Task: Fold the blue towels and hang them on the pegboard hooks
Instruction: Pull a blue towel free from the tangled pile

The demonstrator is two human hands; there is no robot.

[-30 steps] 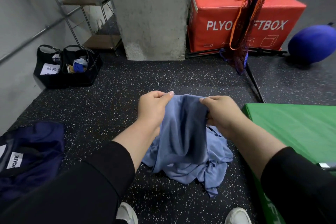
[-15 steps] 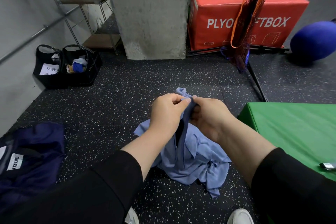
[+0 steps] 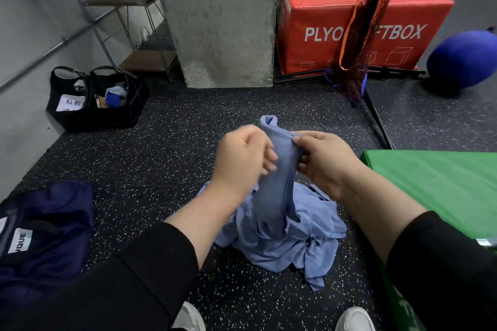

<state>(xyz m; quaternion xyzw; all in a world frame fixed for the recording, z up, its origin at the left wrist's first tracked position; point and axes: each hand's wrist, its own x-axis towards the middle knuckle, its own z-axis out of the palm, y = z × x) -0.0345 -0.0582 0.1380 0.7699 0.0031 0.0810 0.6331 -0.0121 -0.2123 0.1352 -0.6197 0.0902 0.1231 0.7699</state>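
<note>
Two hands work a bunched blue towel (image 3: pixel 271 196) above a speckled gym floor (image 3: pixel 166 158), its lower folds heaped on the rubber between the person's shoes. The left hand (image 3: pixel 242 161), fingers curled, pinches the raised cloth from one side; the right hand (image 3: pixel 322 161) grips the same gathered edge from the other, thumb on top, with a loose corner poking up behind the knuckles.

By the look of it the job has barely begun: no fold is made, the fabric is crumpled, and no pegboard or hooks appear anywhere in view. Finding the corners, squaring the cloth, folding and hanging all seem to lie ahead. Whether the heap holds one towel or several cannot be told.

Compared with a second ago, when the hands were apart and held a broad span of cloth stretched between them, they have closed in; half a second ago they met knuckle to knuckle, and now they are slightly parted again, with a narrow column of cloth drawn up between them.

A green mat (image 3: pixel 435 185) lies to the right, a red box (image 3: pixel 357 29) and concrete pillar (image 3: pixel 220 19) beyond.
</note>
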